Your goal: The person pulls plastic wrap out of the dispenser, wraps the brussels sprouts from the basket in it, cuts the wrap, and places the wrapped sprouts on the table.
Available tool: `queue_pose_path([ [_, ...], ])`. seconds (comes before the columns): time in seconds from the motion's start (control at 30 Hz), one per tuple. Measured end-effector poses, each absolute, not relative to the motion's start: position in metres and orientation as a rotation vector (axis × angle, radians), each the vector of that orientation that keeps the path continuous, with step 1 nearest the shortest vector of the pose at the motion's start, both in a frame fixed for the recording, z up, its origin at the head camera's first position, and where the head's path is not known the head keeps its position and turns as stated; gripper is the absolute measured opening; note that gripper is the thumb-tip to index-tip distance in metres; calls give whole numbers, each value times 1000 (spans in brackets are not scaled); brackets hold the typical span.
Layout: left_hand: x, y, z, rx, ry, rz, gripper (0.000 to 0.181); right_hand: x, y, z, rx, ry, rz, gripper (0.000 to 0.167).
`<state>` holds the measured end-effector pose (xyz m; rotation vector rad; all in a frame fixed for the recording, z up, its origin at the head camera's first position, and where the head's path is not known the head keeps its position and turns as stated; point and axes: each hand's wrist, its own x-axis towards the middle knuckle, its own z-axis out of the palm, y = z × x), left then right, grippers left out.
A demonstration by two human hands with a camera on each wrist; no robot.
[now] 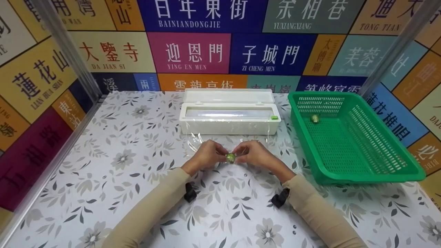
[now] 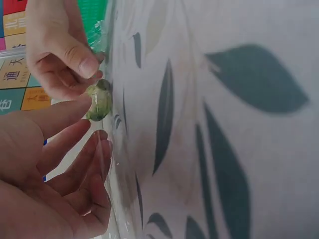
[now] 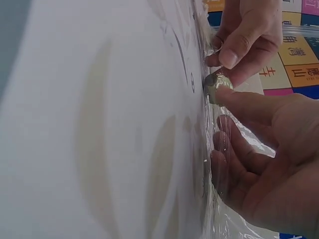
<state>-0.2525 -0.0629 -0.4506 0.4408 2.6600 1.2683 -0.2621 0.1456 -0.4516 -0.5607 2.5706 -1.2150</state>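
Observation:
A small round green vegetable, like a Brussels sprout [image 1: 231, 157], lies on clear cling film [image 3: 208, 169] at the middle of the table. My left hand [image 1: 207, 153] holds it from the left, a fingertip against its side in the left wrist view. From the right, my right hand [image 1: 255, 154] holds it too; the right thumb rests on it in the right wrist view, with the other fingers bent by the film. The film stretches back to a white dispenser box [image 1: 229, 128], whose lid [image 1: 229, 96] stands open. Film glare partly hides the fingertips' contact.
A green plastic basket [image 1: 372, 178] stands on the right, with one small film-wrapped green piece [image 1: 315, 119] in its far left corner. A green slider [image 1: 274, 117] sits at the box's right end. Sign-printed panels [image 1: 196, 53] rise behind the flower-patterned tablecloth [image 1: 103, 182].

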Motion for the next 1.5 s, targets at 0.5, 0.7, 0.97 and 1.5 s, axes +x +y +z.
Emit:
queue_pose_path([
  [0.5,-259,-61,-452,416,2710,1239,14,-255,134,-443,-330,2665,-1175,19],
  [0.7,-261,-61,-451,427,2728,1185,11,-257,131,-443,-342,2655,-1176,26],
  [0.97,-262,-61,-446,367,2693,1197,18,-261,132,-445,-346,2656,-1180,23],
  [1.5,-269,-61,-450,371,2690,1239,13,-267,131,-443,-308,2690,-1134,26],
])
